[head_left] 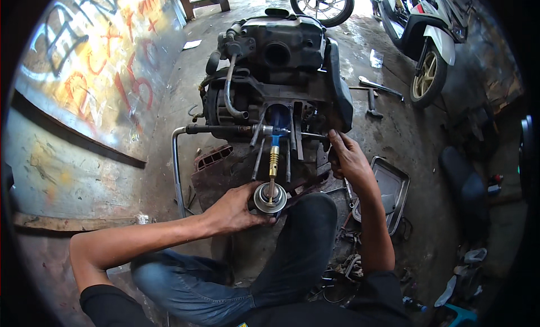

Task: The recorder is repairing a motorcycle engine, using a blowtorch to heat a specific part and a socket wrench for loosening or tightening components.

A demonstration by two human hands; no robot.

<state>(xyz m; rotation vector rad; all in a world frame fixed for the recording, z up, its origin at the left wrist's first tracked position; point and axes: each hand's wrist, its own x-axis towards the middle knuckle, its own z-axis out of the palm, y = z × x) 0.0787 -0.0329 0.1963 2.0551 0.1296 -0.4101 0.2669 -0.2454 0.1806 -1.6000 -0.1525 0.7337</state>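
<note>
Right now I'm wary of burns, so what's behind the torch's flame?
Behind the flame from the torch: the end of a bar, then the engine, with studs either side. The part of the engine straight behind that end is covered from view.

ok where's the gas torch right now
In the head view, the gas torch is near the centre, in the left hand, with the engine just beyond it.

At your ten o'clock, the wall (56,152) carries large hand-painted graffiti: blue-grey lettering (84,20), with red letters and numerals (134,93) toward its four o'clock. At your six o'clock, a yellow mark (242,325) on your shirt (292,316) is too small to read.
</note>
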